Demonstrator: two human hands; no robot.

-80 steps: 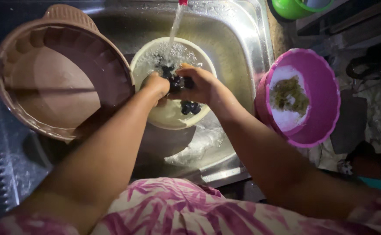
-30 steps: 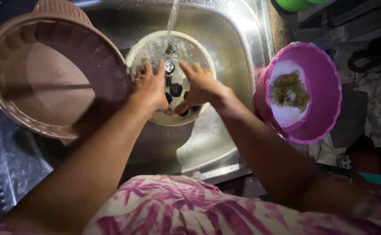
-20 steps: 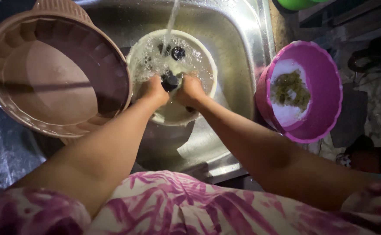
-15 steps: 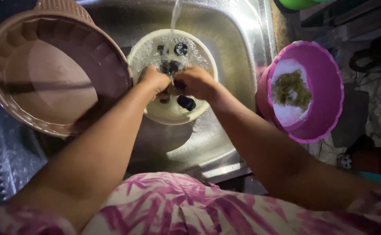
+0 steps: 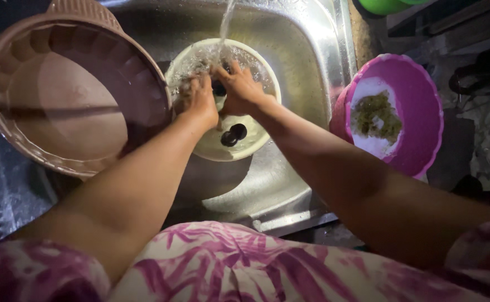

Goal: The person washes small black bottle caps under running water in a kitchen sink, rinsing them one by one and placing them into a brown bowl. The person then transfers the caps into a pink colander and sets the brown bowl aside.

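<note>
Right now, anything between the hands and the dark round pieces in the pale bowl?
Nothing visible. Left hand and right hand are already inside the pale bowl under the water stream; two dark round pieces lie exposed just below them.

Bowl (image 5: 256,142) in sink (image 5: 306,67); basin (image 5: 60,106) to its left; tub (image 5: 418,112) to its right

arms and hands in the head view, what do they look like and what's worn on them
Both forearms are bare, with no watch, bracelet or gloves visible. The left hand and right hand are bare and wet; rings cannot be made out. A pink-and-white leaf-patterned fabric garment covers the body and upper arms.
</note>
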